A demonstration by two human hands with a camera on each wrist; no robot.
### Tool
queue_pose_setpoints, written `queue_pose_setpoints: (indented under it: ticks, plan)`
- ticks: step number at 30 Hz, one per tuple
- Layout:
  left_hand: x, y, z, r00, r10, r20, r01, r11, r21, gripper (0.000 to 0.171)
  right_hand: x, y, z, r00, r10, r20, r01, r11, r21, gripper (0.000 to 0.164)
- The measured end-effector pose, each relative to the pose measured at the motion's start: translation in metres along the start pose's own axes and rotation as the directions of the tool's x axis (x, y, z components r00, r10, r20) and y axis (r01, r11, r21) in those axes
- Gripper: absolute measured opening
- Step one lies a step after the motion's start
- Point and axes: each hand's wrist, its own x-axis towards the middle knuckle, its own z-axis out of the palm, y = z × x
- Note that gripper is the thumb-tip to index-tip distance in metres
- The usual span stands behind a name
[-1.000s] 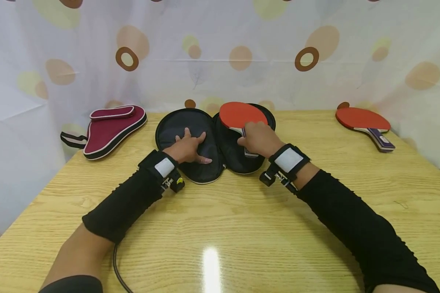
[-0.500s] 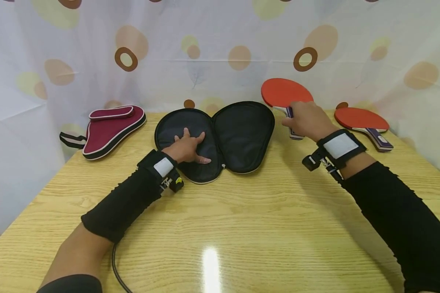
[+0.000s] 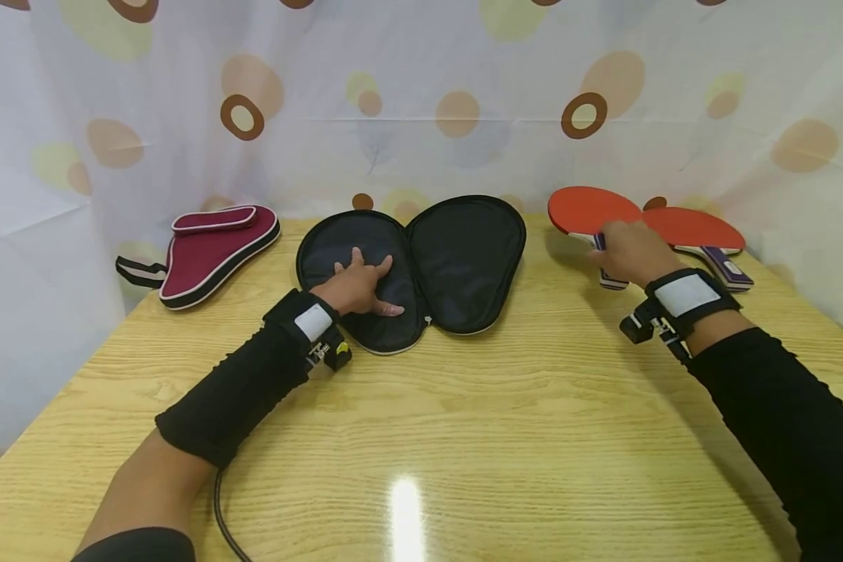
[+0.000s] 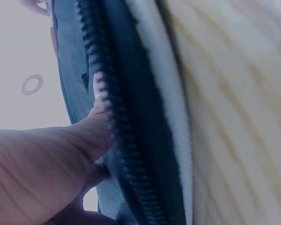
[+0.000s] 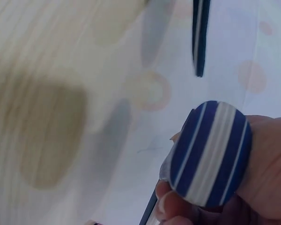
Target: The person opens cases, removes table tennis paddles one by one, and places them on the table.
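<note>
A black paddle case (image 3: 467,261) lies unzipped and spread flat in two halves at the table's middle. My left hand (image 3: 358,286) rests on its left half with fingers spread. The left wrist view shows the case's zipper teeth (image 4: 126,150) close up, the hand reaching in past them. My right hand (image 3: 635,251) grips a red table tennis paddle (image 3: 592,209) by its handle, blade pointing away. In the right wrist view the striped blue-and-white butt of the handle (image 5: 210,154) faces the camera, fingers curled round it. The held paddle's shadow falls on the table beneath.
A second red paddle (image 3: 698,228) lies at the right, just beyond the right hand. At the far left sits a closed maroon paddle case (image 3: 214,254) with a wrist strap (image 3: 140,271). A patterned white curtain (image 3: 407,94) hangs behind the wooden table (image 3: 393,421).
My right hand has lifted the paddle off the black case's right half, carried it rightward, then lowered it near the second paddle. My left hand has stayed on the case.
</note>
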Motion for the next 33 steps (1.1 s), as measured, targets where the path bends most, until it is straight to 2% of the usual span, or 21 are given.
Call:
queue_pose_setpoints:
  ticks: [10, 16, 21, 30, 33]
  plan:
    - [0.001, -0.001, 0.001, 1.0, 0.005, -0.006, -0.005, 1.0, -0.004, 0.099, -0.001, 0.008, 0.015, 0.999, 0.015, 0.045, -0.015, 1.0, -0.011, 0.022]
    - [0.002, -0.001, 0.002, 1.0, 0.012, -0.015, -0.012, 1.0, -0.006, 0.098, 0.0, 0.009, 0.021, 0.995, 0.027, 0.099, -0.026, 1.0, -0.011, 0.027]
    - [0.004, -0.001, 0.003, 1.0, 0.015, -0.021, -0.015, 1.0, 0.012, 0.098, 0.001, 0.011, 0.026, 0.993, 0.03, 0.111, -0.028, 0.999, -0.027, 0.026]
    - [0.007, -0.003, 0.003, 1.0, 0.006, -0.013, -0.006, 1.0, 0.01, 0.099, -0.003, 0.014, 0.03, 0.986, 0.015, 0.164, -0.011, 1.0, -0.028, 0.023]
    - [0.006, -0.004, 0.003, 1.0, 0.007, -0.014, -0.007, 1.0, 0.007, 0.099, -0.003, 0.014, 0.029, 0.983, 0.016, 0.184, -0.007, 0.999, -0.047, 0.029]
